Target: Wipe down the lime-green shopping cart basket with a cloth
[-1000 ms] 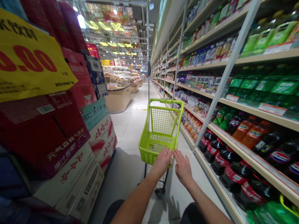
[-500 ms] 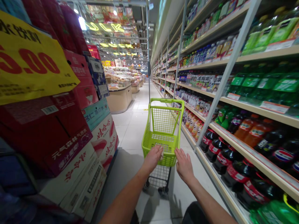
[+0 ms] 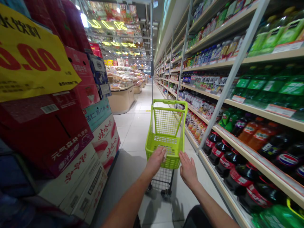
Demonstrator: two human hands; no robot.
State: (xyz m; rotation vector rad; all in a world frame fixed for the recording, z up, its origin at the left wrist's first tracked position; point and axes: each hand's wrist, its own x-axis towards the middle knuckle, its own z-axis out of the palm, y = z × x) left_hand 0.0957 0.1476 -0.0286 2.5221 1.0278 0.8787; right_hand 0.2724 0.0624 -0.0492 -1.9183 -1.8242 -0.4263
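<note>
In front of me stands a small lime-green shopping cart (image 3: 166,162) with a plastic basket on a dark wheeled frame. Its basket is bare inside. My left hand (image 3: 155,161) is closed at the near rim of the basket, left of its middle. A small pale, crumpled piece like a tissue or cloth (image 3: 164,155) shows at its fingertips. By the near right corner of the rim, my right hand (image 3: 188,169) has its fingers stretched out, the fingertips at the rim. Whether they press on it is hard to tell.
Shelves of bottled drinks (image 3: 256,133) line the right side, with large cola bottles (image 3: 249,180) at the bottom. Stacked drink cartons (image 3: 104,139) and a yellow price sign (image 3: 35,60) crowd the left. A tiled aisle (image 3: 133,133) runs ahead past a rounded food counter (image 3: 121,99).
The cart appears very slightly farther right in view. Both hands keep nearly the same pose at its near rim.
</note>
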